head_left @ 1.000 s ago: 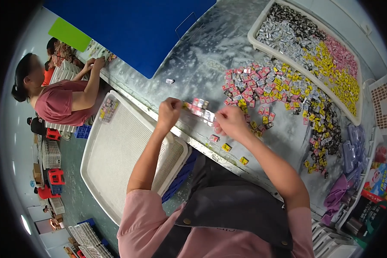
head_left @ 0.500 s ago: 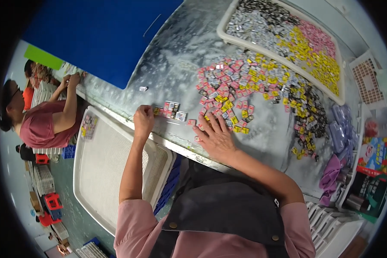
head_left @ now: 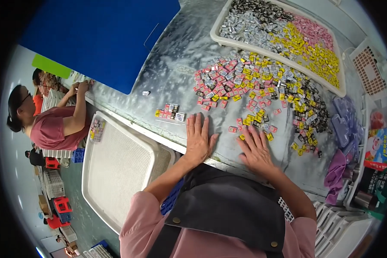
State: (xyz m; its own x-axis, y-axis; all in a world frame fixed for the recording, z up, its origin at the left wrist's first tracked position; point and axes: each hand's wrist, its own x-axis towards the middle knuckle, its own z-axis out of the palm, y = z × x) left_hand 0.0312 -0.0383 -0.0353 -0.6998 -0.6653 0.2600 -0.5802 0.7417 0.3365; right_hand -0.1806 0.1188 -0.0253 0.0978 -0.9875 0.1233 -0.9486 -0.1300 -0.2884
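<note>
Both hands have come down flat since the earlier frames, when they were raised over a short row of packets; that row now lies by itself.

Left hand [head_left: 198, 139]: palm down on the grey worktop [head_left: 167, 64] near its front edge, fingers spread, grasping nothing. Just beyond its fingertips, apart from them, sits the short row of small packets [head_left: 170, 112], yellow, pink and grey, side by side.

Right hand [head_left: 256, 150]: palm down, fingers splayed, grasping nothing. Fingertips reach among a few loose packets [head_left: 258, 124], pink and yellow; whether they touch any cannot be told.

Spread of small packets [head_left: 253, 79]: middle of the worktop, pink toward the left, yellow in the centre, dark ones trailing toward the right edge.

White tray [head_left: 221, 41]: far right part of the worktop, filled with silver, dark, pink and yellow packets in patches.

Blue sheet [head_left: 99, 38]: far left corner of the worktop.

White perforated tray [head_left: 116, 163]: below the front edge, to the person's left, with a few coloured packets at its far corner.

Purple pieces [head_left: 344, 129]: right edge of the worktop, stacked.

Another person [head_left: 51, 124]: seated at the left end, in a dark pink top, hands on the worktop's left corner.
</note>
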